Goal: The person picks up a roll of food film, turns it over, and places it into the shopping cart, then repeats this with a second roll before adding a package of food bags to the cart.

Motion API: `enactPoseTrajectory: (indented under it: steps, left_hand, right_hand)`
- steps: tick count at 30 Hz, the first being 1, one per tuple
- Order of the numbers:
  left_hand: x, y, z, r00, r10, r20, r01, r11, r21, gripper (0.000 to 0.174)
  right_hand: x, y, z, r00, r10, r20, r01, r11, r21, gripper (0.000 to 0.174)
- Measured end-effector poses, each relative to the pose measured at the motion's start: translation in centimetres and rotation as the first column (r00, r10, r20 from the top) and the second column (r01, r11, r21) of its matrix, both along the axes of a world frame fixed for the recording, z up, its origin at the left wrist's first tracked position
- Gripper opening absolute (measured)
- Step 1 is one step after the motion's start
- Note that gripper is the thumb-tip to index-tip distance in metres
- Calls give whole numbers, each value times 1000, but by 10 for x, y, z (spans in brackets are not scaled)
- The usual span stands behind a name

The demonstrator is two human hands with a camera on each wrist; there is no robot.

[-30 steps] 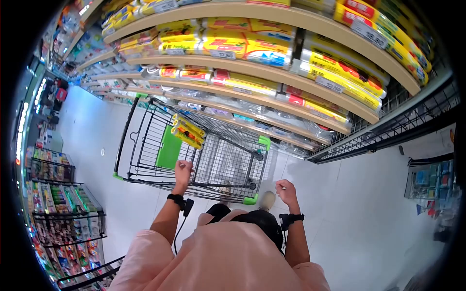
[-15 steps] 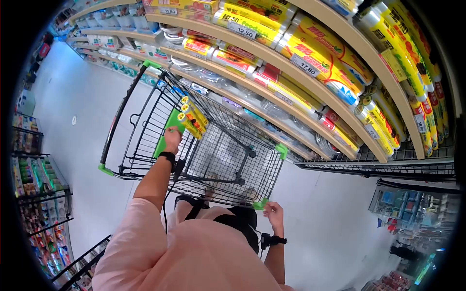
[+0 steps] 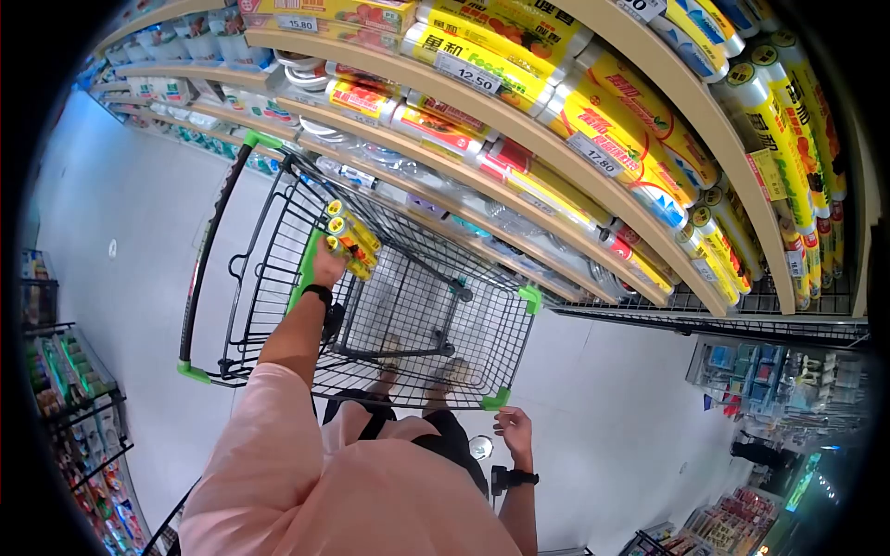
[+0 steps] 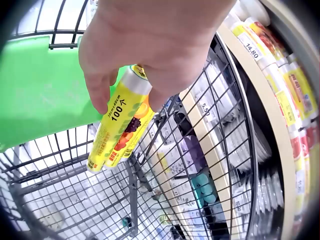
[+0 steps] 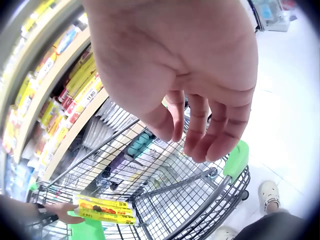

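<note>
Three yellow rolls of plastic food bags [image 3: 357, 238], printed with fruit, stand tilted in the shopping cart [image 3: 436, 278] against its green seat panel [image 3: 304, 269]. My left hand [image 3: 326, 264] reaches over the cart's near side to them. In the left wrist view, thumb and fingers of the left hand [image 4: 145, 47] pinch the top end of a bag roll [image 4: 117, 117] marked 100, and a second roll shows beside it. My right hand [image 3: 514, 434] hangs with loosely curled fingers next to the cart's green front corner [image 3: 496, 398], holding nothing; the right wrist view shows its palm side [image 5: 175, 65].
Along the cart's far side runs a shelf unit [image 3: 519, 120] stacked with more yellow rolls and price tags. Wire racks of goods stand at lower left [image 3: 79, 389] and right [image 3: 760, 371]. My feet [image 5: 270, 195] are on the pale floor beside the cart.
My left hand has moved from the cart's near side to the bag rolls and now grips one. The right hand has come close to the cart's front corner. The head view has shifted along the shelf.
</note>
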State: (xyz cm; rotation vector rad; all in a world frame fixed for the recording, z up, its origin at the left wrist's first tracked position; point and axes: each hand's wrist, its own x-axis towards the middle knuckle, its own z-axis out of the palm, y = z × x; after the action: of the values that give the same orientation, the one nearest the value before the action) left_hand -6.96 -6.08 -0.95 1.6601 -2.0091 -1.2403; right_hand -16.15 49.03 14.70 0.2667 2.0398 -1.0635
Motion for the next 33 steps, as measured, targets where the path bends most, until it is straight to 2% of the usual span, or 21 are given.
enactPoseTrajectory:
  steps: [3,4,8,9,11,12,13,16,19,21,22,23,25,28,33]
  left_hand:
    - [4,3,18,995,-22,102,18,999,36,65]
    - [8,9,18,995,-46,92,54,995,-84,54]
    - [25,34,36,986,-65,153,71,997,-30,54]
    - [32,42,39,991,-116,66,124,983,-135,49]
    - [33,59,80,993,-87,-78,78,990,-113,45]
    - [35,65,85,975,-107,-193,76,983,-166,42]
    - [38,69,90,961,-89,-262,61,992,-114,42]
    - [50,79,112,868,-33,-495,50,999,21,39]
    - [56,87,150,747,80,-660,37,986,161,33]
    - [57,94,185,677,165,-717,66,957,283,28]
    - [54,102,206,599,223,-769,84,937,338,26]
    - [57,97,188,525,210,-825,158,928,337,26]
    - [51,107,211,452,266,-851,141,921,362,25]
    - [46,123,245,376,296,-878,143,918,371,22]
    - [46,139,251,270,281,-921,283,891,355,27]
  right_hand:
    - [-1,2,4,1000,14,4,-14,1000,-2,21]
    - [-4,2,5,1000,21,7,-21,1000,1,21]
    - [-18,5,1,997,70,-34,-71,997,-26,21]
    - [-22,3,1,996,74,-40,-75,997,-34,21]
    - [-32,-8,3,991,110,-75,-115,992,-52,20]
    - [-38,-16,6,986,137,-93,-142,988,-55,19]
    - [-44,-24,10,980,163,-111,-170,984,-58,18]
    - [-63,-45,1,939,276,-205,-308,939,-149,14]
    - [-81,-70,2,932,328,-152,-358,896,-262,24]
    - [-81,-96,25,941,257,-220,-311,912,-267,34]
    - [-79,-111,42,942,213,-258,-282,920,-272,38]
    - [-77,-124,64,954,177,-241,-256,899,-354,43]
    - [-71,-143,107,974,108,-200,-197,840,-506,52]
    - [-73,-148,133,993,72,-94,-116,733,-670,48]
    - [-78,-137,139,995,-32,-94,-43,717,-696,45]
